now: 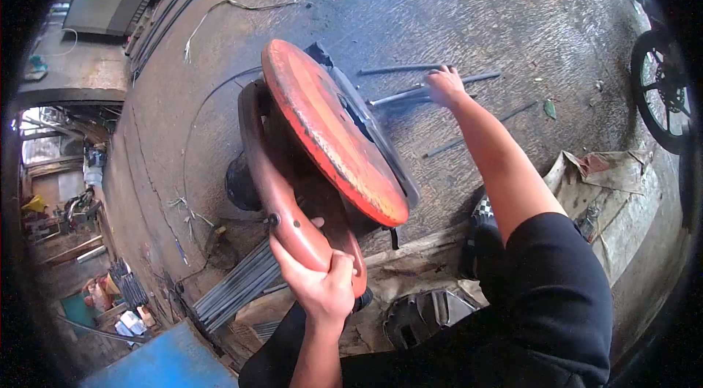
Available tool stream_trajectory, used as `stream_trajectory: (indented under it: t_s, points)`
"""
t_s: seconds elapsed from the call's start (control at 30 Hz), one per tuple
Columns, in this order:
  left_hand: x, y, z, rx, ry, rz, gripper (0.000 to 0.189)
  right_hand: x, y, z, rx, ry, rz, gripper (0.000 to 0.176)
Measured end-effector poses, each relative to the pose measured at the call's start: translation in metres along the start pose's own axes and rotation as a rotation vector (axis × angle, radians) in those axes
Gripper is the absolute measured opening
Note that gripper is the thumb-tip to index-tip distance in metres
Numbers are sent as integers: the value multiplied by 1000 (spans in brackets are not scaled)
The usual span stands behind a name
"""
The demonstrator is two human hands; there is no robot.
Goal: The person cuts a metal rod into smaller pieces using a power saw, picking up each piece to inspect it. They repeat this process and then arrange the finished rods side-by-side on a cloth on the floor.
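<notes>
With the left hand [322, 282] clenched on the saw handle [282, 205] and the right hand [445, 86] on the far rods [399, 68], its grasp unclear, a rolling rod could draw fingers towards the orange guard [329, 132].

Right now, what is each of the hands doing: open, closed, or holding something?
Left hand: closed around the saw handle.
Right hand: resting on the metal rods; whether it grips one cannot be told.

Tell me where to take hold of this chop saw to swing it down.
Grip the handle at its near, lower end, coming from the person's side, where the left hand wraps it. The long bar slopes toward the person and lies clear of the orange blade guard.
</notes>
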State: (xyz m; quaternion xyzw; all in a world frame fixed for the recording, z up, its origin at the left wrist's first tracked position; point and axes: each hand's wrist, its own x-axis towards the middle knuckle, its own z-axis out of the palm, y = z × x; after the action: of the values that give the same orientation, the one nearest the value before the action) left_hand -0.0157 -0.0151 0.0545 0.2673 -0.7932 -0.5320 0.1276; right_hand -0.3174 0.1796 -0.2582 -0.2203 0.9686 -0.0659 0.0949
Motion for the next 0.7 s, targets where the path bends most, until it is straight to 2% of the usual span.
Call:
stream_trajectory:
  t_s: [0.07,0.17,0.23,0.27,0.37,0.4,0.47,0.57,0.63,0.7]
  points:
    - [-1,1,0,-45,-9,-46,78,-7,2,11,-38,-71,-45,22]
    - [0,1,0,-41,-17,-16,78,-4,11,27,-40,29,-49,22]
    - [-1,2,1,-53,-7,-22,78,-3,15,29,3,-48,-84,21]
    - [-1,2,0,-58,-5,-35,77,-1,21,31,28,-81,-115,28]
    - [-1,-2,-2,22,-3,9,75,2,36,18,59,-22,-216,25]
    - [-1,-1,-2,9,6,23,75,-2,32,-12,37,-65,-216,23]
    - [0,4,-3,10,-30,-41,73,-9,34,-53,75,-33,-258,25]
    - [4,11,-5,-39,-18,-29,72,-16,30,-105,174,71,-285,28]
    - [13,21,-11,3,-13,-12,71,-25,19,-142,282,174,-224,26]
    - [25,46,-18,-10,-31,-91,65,-41,5,-183,415,155,-120,23]
